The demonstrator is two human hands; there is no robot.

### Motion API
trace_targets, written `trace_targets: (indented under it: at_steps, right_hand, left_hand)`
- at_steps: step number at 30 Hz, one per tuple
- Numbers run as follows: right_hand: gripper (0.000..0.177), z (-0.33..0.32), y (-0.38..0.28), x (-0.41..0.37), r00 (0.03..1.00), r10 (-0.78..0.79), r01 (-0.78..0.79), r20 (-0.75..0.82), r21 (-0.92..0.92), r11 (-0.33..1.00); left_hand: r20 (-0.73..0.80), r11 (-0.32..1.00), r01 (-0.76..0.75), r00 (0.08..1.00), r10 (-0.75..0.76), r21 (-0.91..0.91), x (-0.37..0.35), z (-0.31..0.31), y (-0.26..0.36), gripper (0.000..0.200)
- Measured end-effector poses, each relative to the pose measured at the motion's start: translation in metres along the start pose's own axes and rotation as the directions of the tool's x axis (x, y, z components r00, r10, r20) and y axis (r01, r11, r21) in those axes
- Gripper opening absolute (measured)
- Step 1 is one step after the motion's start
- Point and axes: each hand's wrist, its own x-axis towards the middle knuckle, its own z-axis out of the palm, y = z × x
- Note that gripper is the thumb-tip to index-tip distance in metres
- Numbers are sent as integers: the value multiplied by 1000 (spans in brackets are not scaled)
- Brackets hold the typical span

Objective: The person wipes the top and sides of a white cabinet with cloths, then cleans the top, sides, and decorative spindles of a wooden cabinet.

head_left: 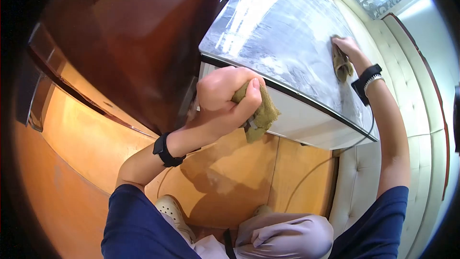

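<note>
Head view: upper right, my right hand (348, 47) grips a brown cloth (341, 64) on the table (292, 24), its length running down-frame; centre, my left hand (225, 91) clenches an olive cloth (264, 115).

We see a smooth, glossy surface (287, 24) reflecting bright light, streaked with a cloudy film. Our rags (263, 115) look like rough, matt cloth; the brown panel (129, 33) is glossy, and the tufted seat back (402, 67) looks smooth and leathery.

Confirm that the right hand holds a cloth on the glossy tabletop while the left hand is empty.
The left hand is not empty: the head view shows it gripping an olive cloth. The right hand holds a second cloth on the glossy tabletop.
</note>
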Motion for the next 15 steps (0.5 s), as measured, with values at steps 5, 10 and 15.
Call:
trace_targets:
  at_steps: [5, 10, 15]
  right_hand:
    - [34, 21, -120, -25, 914, -332, 305, 231, 145, 941]
    - [53, 31, -162, -63, 779, -561, 495, 281, 276, 824]
    - [53, 34, -153, -121, 416, -880, 730, 230, 492, 474]
  left_hand:
    - [102, 995, -69, 993, 62, 72, -7, -3, -1, 12]
    - [110, 976, -188, 978, 177, 107, -5, 0, 4, 7]
    - [43, 980, -170, 985, 166, 103, 9, 2, 18, 16]
